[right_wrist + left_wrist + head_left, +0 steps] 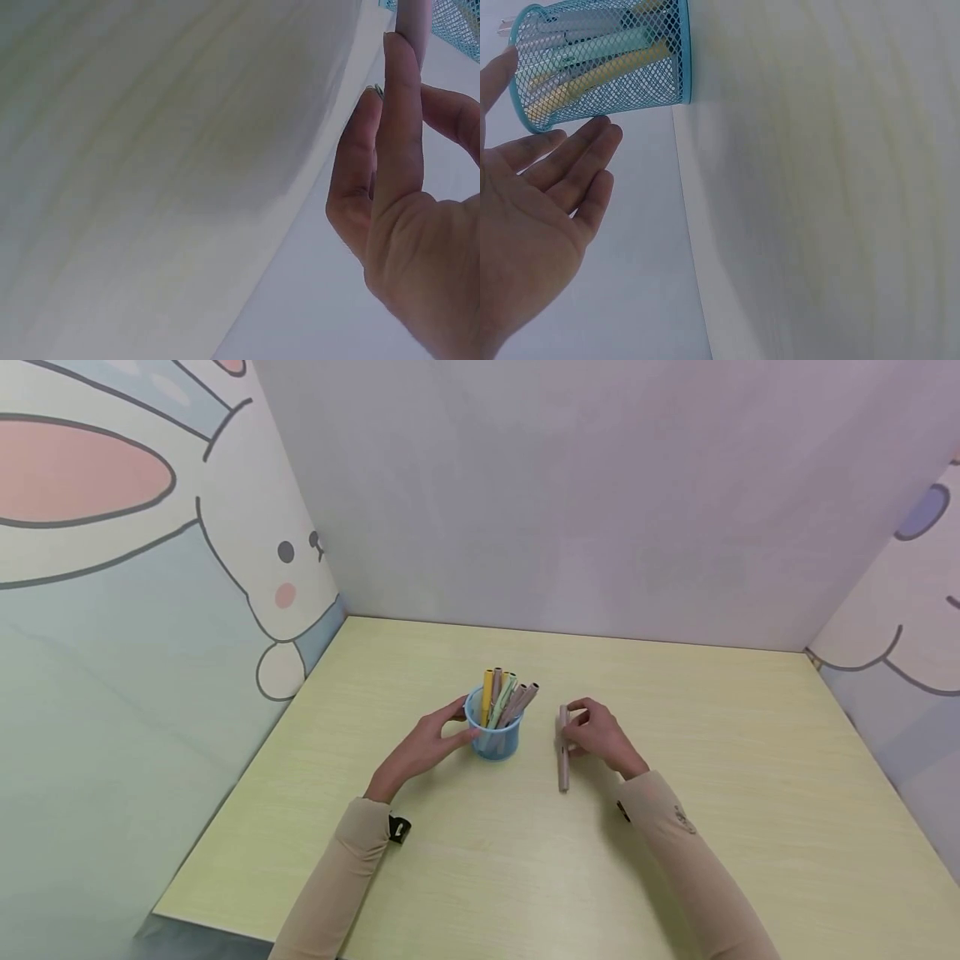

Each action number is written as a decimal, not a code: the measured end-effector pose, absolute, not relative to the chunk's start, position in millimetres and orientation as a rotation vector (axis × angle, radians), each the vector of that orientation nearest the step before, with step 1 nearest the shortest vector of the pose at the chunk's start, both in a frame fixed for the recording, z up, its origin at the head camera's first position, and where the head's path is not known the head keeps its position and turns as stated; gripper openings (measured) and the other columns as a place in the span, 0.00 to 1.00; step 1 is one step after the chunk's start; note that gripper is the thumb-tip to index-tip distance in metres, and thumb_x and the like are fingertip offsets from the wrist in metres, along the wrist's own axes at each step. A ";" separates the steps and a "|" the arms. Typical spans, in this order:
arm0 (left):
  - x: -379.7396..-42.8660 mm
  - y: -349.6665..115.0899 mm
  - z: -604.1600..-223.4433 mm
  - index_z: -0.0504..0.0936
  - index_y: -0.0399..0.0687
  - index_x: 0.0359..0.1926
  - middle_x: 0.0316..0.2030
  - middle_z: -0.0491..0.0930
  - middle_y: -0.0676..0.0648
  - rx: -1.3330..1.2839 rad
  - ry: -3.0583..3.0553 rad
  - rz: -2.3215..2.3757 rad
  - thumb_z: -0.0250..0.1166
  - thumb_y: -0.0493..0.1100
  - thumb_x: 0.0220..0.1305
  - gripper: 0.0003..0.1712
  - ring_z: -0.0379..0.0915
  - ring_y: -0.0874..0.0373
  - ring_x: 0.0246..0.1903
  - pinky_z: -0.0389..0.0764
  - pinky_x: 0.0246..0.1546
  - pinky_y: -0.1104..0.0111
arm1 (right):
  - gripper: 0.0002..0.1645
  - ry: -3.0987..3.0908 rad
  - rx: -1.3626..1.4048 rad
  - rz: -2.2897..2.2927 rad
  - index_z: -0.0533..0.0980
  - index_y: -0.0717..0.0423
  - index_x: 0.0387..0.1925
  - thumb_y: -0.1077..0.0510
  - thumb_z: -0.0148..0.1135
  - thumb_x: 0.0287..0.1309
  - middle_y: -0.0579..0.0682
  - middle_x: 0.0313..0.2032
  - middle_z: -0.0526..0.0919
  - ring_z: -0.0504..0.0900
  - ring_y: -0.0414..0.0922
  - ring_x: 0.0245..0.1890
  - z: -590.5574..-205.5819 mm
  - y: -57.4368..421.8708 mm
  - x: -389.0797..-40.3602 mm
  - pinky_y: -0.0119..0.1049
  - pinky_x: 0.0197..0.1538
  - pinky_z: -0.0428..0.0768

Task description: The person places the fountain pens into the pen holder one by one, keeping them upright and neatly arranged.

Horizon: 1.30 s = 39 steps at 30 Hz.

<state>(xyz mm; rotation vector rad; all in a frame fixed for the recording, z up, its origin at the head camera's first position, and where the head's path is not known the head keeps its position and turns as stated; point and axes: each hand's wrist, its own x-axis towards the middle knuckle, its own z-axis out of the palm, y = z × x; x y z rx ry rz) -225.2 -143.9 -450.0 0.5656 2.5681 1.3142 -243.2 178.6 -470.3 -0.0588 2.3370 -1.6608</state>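
Observation:
A blue mesh pen holder [504, 745] stands upright on the table, with several yellow, green and greyish-mauve markers [487, 697] leaning in it. My left hand [426, 746] holds its side near the rim, thumb at the front and fingers round the back. In the left wrist view, the holder [676, 94] shows the markers through its mesh, and the left fingers [585, 161] are only lightly bent. To the right of the holder, my right hand [600, 735] pinches a greyish-mauve marker [564, 772] between thumb and fingers. That marker [414, 22] is partly visible in the right wrist view.
The pale yellow-green table [465, 877] has its front-left edge at the lower left. A plain pale wall [555, 510] rises behind it. Side walls with cartoon animals [225, 552] stand at left and right.

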 end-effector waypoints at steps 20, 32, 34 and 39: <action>-225.1 -143.7 -450.3 0.58 0.52 0.81 0.67 0.74 0.45 0.568 2.570 1.319 0.63 0.61 0.74 0.44 0.66 0.47 0.68 0.65 0.67 0.41 | 0.32 2.313 -0.221 -2.123 0.64 0.68 0.69 0.72 0.62 0.66 0.61 0.43 0.74 0.79 0.42 0.38 -460.6 183.5 -241.4 0.47 0.38 0.87; -222.9 -142.2 -447.3 0.57 0.52 0.82 0.68 0.74 0.45 0.552 2.576 1.303 0.62 0.62 0.74 0.45 0.66 0.47 0.68 0.64 0.68 0.42 | 0.31 2.315 -0.518 -2.433 0.66 0.71 0.67 0.79 0.60 0.63 0.58 0.43 0.75 0.80 0.41 0.40 -451.5 178.5 -238.6 0.42 0.34 0.87; -223.0 -142.0 -447.7 0.57 0.52 0.82 0.68 0.74 0.45 0.553 2.575 1.304 0.62 0.62 0.74 0.45 0.66 0.48 0.69 0.64 0.68 0.42 | 0.31 2.314 -0.548 -2.457 0.66 0.71 0.67 0.80 0.59 0.62 0.57 0.42 0.76 0.79 0.40 0.40 -448.9 176.8 -237.5 0.42 0.33 0.87; -223.2 -141.5 -448.5 0.57 0.52 0.82 0.68 0.73 0.45 0.558 2.572 1.305 0.62 0.62 0.74 0.45 0.66 0.48 0.69 0.64 0.68 0.42 | 0.31 2.321 -0.594 -2.514 0.67 0.72 0.66 0.81 0.60 0.62 0.55 0.41 0.76 0.79 0.40 0.40 -442.6 173.8 -234.3 0.39 0.33 0.87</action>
